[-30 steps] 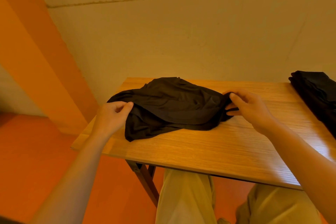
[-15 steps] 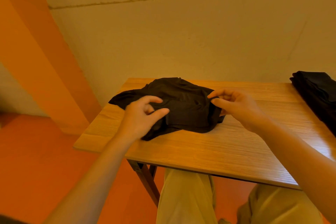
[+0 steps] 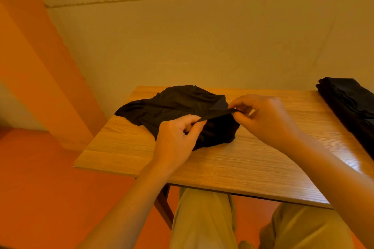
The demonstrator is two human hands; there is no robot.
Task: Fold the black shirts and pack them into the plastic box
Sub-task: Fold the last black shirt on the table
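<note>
I have a crumpled black shirt (image 3: 178, 107) lying on the wooden table (image 3: 232, 163) in front of me, and I judge I am only at the start of folding it, hunting out an edge; my left hand (image 3: 174, 139) pinches one end of a taut strip of its hem or edge between thumb and fingers, and my right hand (image 3: 265, 119) pinches the other end, the strip stretched between them just above the heap; next, I think, the cloth needs lifting and shaking flat, or spreading over the tabletop, before any fold will sit true; a stack of dark folded cloth (image 3: 352, 103) lies at the table's right edge, well apart from my hands, likely shirts already done; no plastic box shows anywhere; the table stands against a pale wall (image 3: 202, 46) with a rough horizontal seam, an orange panel (image 3: 30, 66) slants at the left, the floor (image 3: 40, 188) is orange, and my knees in light trousers (image 3: 202, 218) sit under the table.
</note>
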